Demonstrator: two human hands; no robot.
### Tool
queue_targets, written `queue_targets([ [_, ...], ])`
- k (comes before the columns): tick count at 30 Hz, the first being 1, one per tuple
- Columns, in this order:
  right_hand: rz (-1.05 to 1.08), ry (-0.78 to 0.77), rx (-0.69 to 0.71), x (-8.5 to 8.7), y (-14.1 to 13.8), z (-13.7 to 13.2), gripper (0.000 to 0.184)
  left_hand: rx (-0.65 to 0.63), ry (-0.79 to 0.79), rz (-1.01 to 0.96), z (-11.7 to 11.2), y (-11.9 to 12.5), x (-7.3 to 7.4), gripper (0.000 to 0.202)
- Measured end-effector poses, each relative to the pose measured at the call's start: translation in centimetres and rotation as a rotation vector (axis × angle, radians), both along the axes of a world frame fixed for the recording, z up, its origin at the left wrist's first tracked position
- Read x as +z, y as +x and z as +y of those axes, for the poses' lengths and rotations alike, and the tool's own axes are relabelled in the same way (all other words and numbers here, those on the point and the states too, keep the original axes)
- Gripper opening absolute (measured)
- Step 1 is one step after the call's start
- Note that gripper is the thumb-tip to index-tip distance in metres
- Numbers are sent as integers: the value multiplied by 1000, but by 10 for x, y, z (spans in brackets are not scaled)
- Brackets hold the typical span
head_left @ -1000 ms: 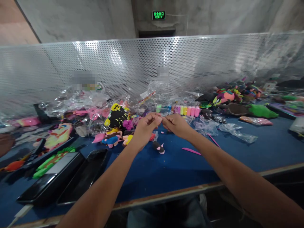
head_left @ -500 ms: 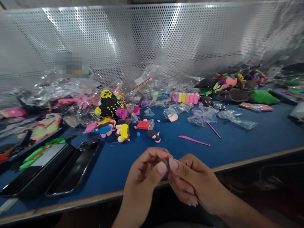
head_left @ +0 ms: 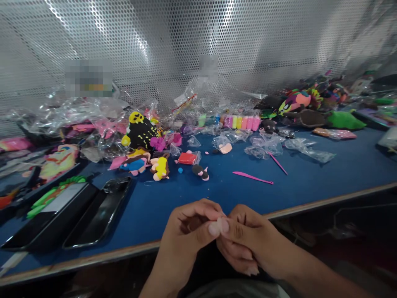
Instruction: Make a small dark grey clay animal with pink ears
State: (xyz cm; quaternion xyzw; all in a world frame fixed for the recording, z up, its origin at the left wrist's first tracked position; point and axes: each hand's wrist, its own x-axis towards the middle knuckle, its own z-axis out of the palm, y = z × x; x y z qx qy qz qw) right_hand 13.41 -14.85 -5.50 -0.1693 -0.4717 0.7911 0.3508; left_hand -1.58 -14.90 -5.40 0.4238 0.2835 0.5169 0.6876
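Observation:
At the table's near edge, my left hand (head_left: 190,234) and my right hand (head_left: 246,235) meet with thumbs and fingertips pinched together. Whatever lies between the fingertips is hidden or too small to name. Just beyond them on the blue table (head_left: 182,192) rests a small dark clay figure (head_left: 199,171) with pink ears. Beside it are a tiny blue clay ball (head_left: 180,170) and a red clay block (head_left: 187,157) in clear wrap. Further left lie a yellow clay figure (head_left: 160,167) and a blue one (head_left: 135,165). A pink modelling knife (head_left: 252,178) lies to the right.
An open black case (head_left: 97,215) occupies the left front. A black clay piece with yellow spots (head_left: 141,134) stands behind the figures. Plastic bags (head_left: 265,145) and a row of coloured clay sticks (head_left: 242,122) line the back, before a perforated metal panel (head_left: 186,37).
My thumb tips have come closer together and now touch. Both hands appear slightly lower, while the table scene has shifted up a little in view.

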Motion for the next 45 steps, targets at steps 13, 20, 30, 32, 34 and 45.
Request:
queue_targets([
  [13,47,73,-20,-2,-3,-5,62,-181,-231,-347,-5,2,-1,14],
  [20,52,87,-4,-1,-3,-5,62,-191,-216,-372,-8,2,2,17],
  [30,82,123,-6,1,-3,-5,62,-225,-158,-397,-10,1,3,18],
  [32,80,126,-8,1,-4,-5,62,-225,-137,-374,-10,2,4,20],
  [34,81,124,-12,-1,-4,-5,62,-211,-115,-349,-10,3,3,22],
  [45,-115,306,-246,39,15,23,26,-9,274,-86,19,-22,48,41],
])
